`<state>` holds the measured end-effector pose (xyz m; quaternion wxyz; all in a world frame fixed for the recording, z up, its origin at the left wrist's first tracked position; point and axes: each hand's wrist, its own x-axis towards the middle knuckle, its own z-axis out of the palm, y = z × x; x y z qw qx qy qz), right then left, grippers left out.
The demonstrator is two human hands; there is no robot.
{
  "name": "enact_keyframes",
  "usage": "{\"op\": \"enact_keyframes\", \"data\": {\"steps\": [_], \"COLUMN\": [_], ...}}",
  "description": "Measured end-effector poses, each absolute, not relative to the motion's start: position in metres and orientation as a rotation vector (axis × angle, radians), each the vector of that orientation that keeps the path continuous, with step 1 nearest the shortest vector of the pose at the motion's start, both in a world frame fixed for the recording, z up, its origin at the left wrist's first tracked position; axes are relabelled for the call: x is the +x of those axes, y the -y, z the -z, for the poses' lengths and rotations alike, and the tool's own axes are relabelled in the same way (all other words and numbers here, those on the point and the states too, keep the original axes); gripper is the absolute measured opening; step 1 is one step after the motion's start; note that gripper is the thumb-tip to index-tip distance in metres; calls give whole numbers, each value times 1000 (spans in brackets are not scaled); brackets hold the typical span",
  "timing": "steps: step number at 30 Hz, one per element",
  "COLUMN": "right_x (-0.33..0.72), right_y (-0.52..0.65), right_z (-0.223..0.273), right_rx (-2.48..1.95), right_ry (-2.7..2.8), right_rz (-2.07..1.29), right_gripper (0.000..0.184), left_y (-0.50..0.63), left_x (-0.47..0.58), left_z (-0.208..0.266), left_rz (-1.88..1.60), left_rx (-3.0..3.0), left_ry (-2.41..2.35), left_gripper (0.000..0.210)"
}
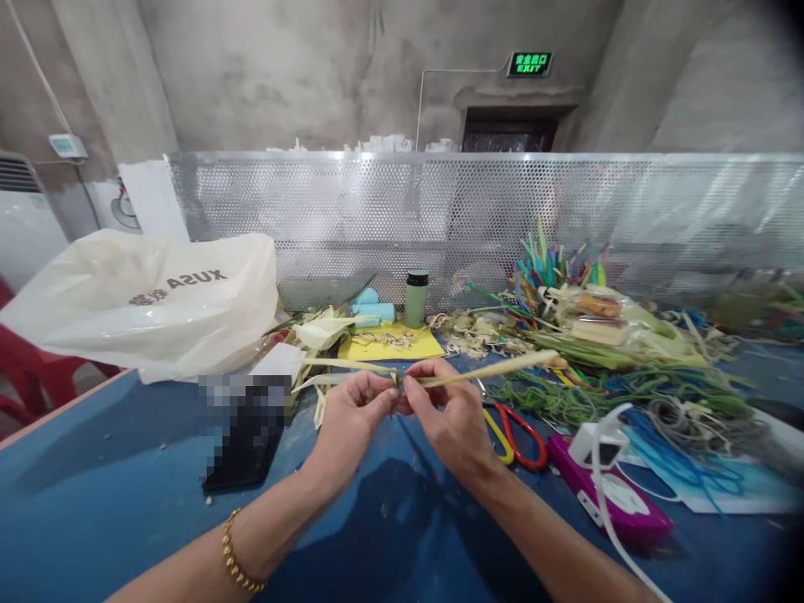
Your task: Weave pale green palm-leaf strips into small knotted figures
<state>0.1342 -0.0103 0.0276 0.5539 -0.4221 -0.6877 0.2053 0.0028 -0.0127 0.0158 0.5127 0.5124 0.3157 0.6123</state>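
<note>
Both hands meet above the middle of the blue table. My left hand (355, 414) is closed in a pinch on a small greenish knot (395, 378) in the pale strips. My right hand (449, 408) pinches close beside it, with a long pale yellow plant strip (502, 366) running out to the right between its fingers. Other pale strips (348, 365) stretch left from the knot, past my left hand. The fingertips hide part of the knot. Scissors with red and yellow handles (526, 435) lie just right of my right hand.
A phone (244, 444) lies left, below a large white plastic bag (188, 293). Behind the hands are yellow paper (402, 345) with scraps and a green bottle (416, 300). Green cords (565, 394), a purple power strip (615, 498) and a white cable (603, 502) lie right. A perforated metal screen (352, 209) stands behind.
</note>
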Motion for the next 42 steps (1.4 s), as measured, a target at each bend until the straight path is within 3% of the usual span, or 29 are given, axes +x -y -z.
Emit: {"op": "enact_keyframes", "data": {"steps": [5, 19, 31, 36, 42], "right_x": [134, 147, 152, 158, 168], "right_y": [5, 16, 20, 17, 6], "right_z": [-27, -39, -45, -50, -57], "right_rx": [-896, -644, -618, -659, -877], "right_ry": [1486, 2104, 2326, 2196, 1984], "right_rz": [-730, -115, 19, -98, -114], "right_gripper": [19, 19, 16, 36, 20], "left_y": [14, 12, 5, 1, 7], "left_x": [3, -3, -4, -8, -8], "left_z": [-18, -24, -15, -20, -19], "left_rz": [-1448, -1414, -1439, -1453, -1145], "left_rx": [1220, 1393, 1348, 1368, 1503], "left_ry": [-759, -795, -795, -807, -747], "left_gripper": [17, 21, 24, 14, 21]}}
